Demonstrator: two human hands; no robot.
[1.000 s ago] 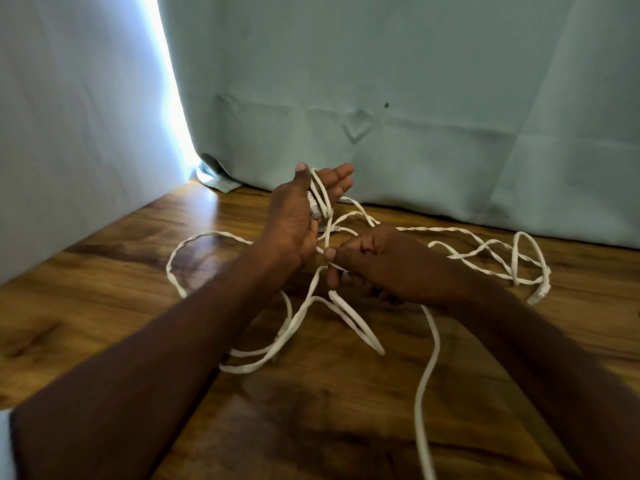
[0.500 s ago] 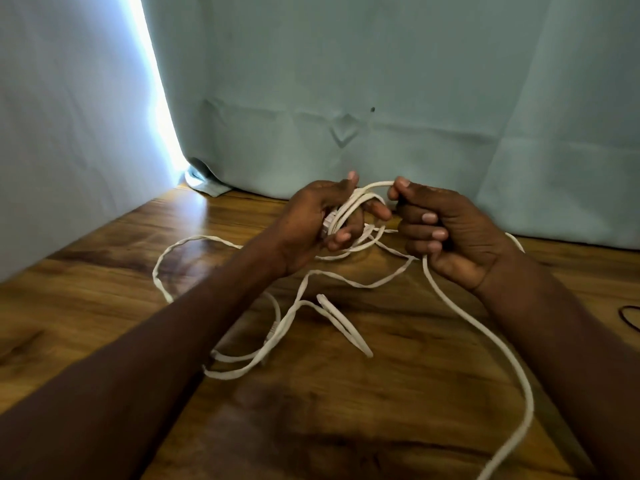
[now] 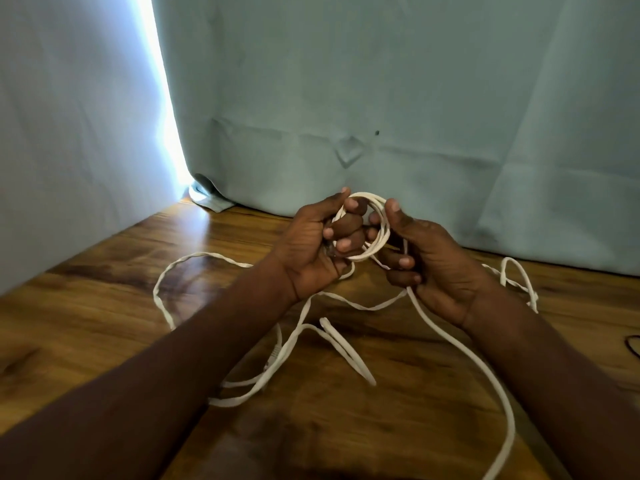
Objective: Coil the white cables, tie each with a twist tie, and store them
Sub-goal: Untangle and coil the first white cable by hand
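White flat cable (image 3: 460, 344) is the working material; the step in hand is coiling, with tying and storing not yet begun. At centre frame my left hand (image 3: 311, 251) has its fingers (image 3: 346, 225) curled through a small round coil (image 3: 372, 233) and clamps it. My right hand (image 3: 440, 268) pinches the right side of the coil with its thumb, its lower fingers curled round the free strand that drops toward the lower right edge.

I judge the coil to hold only a few turns. Most of the length lies loose on the tabletop (image 3: 104, 323): one wide loop at centre left, folded runs at lower centre, a twisted bundle at centre right.

Next move, in my estimate: draw slack through the right hand and lay another turn flat on the coil, keeping the ribbon-like cable from twisting.

The tabletop is glossy wood grain. Pale green curtain (image 3: 415, 98) hangs behind it. No twist tie can be made out.
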